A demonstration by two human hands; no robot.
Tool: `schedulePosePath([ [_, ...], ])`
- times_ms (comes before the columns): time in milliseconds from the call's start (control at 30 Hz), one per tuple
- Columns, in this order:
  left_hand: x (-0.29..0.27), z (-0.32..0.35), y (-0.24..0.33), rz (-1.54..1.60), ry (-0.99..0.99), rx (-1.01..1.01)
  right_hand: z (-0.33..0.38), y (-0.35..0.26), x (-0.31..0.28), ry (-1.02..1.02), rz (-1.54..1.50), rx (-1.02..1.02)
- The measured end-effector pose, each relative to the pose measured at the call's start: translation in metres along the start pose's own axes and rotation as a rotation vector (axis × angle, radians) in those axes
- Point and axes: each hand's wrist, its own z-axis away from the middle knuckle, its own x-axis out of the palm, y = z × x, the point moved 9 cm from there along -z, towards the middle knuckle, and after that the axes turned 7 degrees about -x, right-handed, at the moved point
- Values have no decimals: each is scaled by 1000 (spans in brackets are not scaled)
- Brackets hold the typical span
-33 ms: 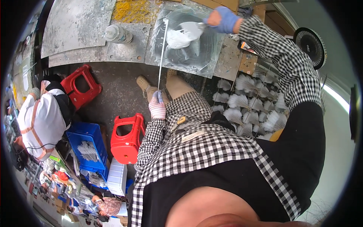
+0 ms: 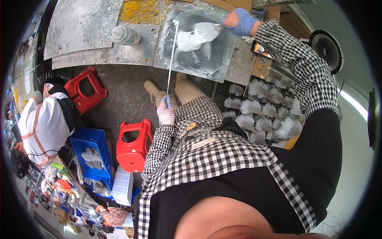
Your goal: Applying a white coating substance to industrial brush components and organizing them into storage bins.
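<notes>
My left hand (image 2: 165, 111), in a striped pale pink glove, grips the near end of a thin white rod (image 2: 172, 59). The rod's far tip is over the left part of a smeared, see-through sheet or shallow tray (image 2: 221, 63) on the bench. A thick mass of white paste (image 2: 188, 42) lies in its middle. My right hand (image 2: 240, 22), in a blue glove with bare fingers showing, is closed at the far right edge. From it a paste-coated tool (image 2: 207, 32) reaches into the paste; its grip is hidden in the fist.
Left of the paste stand a clear bottle (image 2: 125, 36) and a pile of yellow rings (image 2: 139, 12). White brush-like bundles (image 2: 258, 107) fill a rack at right, under a black fan (image 2: 326, 49). Red stools (image 2: 133, 155), blue crates (image 2: 93, 151) and a seated person (image 2: 49, 125) are at left.
My right hand has shifted slightly to the right with the tool, and the paste-covered end has moved along with it. My left hand and the rod stay nearly in place.
</notes>
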Motion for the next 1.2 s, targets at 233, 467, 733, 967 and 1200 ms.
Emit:
schedulePosePath([
  [233,-8,-4,5,-13,27,17,-17,-5,27,-96,-88,130],
  [467,-18,-10,9,-35,8,6,-26,-52,-16,-36,-250,229],
  [733,-24,-17,9,-35,32,56,-16,-71,-4,-209,-348,327],
  [967,-23,-27,7,-24,40,47,-63,-70,7,-132,-381,438],
  [1200,-22,-21,4,-18,45,79,22,-69,22,-204,-497,533],
])
